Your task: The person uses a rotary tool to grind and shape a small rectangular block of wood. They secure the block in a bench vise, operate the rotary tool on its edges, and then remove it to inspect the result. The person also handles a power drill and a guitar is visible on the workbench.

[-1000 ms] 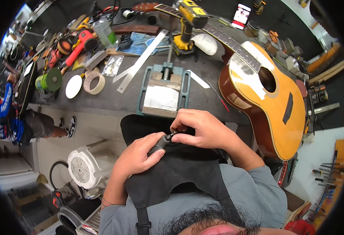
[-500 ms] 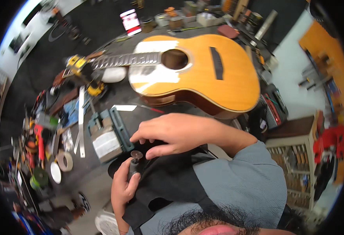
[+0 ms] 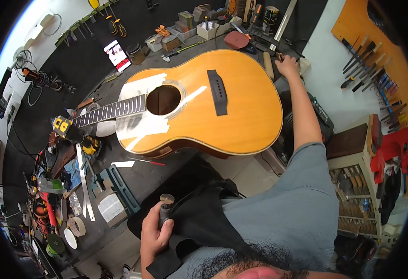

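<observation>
In my left hand (image 3: 153, 235) is a slim grey-black rotary tool (image 3: 165, 214), held upright with a small round disc at its tip, in front of my black apron (image 3: 204, 218). My right arm stretches far out past the guitar's lower end. There my right hand (image 3: 288, 68) has its fingers closed at the bench's back right corner, beside a pale wooden cylinder (image 3: 268, 65); what they grip is too small to name. Between the two hands lies an acoustic guitar (image 3: 248, 107), face up, with a dark bridge (image 3: 218, 93) and white tape about its soundhole.
A green vise (image 3: 120, 188) stands at the bench's near edge. A yellow cordless drill (image 3: 78, 135) sits by the guitar neck, with a steel ruler (image 3: 85, 181) and tape roll (image 3: 76, 226) nearer. Behind are a phone (image 3: 117, 56) and small boxes. Files hang on the right wall.
My right hand has gone from beside the rotary tool to the bench's back right corner, and its fingers have closed. My left hand still holds the tool. The view has shifted.
</observation>
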Motion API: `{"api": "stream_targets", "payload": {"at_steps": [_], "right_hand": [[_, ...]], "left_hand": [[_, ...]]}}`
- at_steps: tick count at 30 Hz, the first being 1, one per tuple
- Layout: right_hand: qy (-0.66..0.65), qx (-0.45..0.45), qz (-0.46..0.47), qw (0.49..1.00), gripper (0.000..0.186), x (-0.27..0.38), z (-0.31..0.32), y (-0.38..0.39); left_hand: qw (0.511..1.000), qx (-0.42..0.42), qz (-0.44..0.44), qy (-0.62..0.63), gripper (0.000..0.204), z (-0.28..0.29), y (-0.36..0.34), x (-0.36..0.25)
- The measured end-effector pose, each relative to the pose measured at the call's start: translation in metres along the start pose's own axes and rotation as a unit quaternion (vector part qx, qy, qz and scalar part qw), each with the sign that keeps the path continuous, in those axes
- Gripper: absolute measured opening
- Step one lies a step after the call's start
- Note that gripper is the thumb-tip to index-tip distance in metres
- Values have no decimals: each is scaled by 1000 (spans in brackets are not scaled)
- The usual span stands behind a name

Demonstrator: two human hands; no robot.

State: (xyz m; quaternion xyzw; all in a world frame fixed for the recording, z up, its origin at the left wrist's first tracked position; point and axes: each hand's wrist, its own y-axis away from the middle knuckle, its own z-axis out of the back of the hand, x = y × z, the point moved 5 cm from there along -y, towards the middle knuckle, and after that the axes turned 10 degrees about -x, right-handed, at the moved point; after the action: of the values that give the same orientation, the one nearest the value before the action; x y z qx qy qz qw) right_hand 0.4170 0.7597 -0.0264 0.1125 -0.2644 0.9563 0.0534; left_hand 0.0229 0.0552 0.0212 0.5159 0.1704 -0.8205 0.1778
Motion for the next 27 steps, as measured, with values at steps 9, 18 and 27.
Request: {"api": "stream_targets", "payload": {"at_steps": [9,18,27], "right_hand": [[-23,-59,-21,998,48,-7,-46,-40],[-716,41,-139,683,33,-89,73,-22],[-746,348,134,552,53,124,300,275]], "left_hand": [[998,-56,31,1,57,-12,-5,-6],[968,-127,91,198,64,10,7,6],[930,-220,53,290,57,61,18,3]]}}
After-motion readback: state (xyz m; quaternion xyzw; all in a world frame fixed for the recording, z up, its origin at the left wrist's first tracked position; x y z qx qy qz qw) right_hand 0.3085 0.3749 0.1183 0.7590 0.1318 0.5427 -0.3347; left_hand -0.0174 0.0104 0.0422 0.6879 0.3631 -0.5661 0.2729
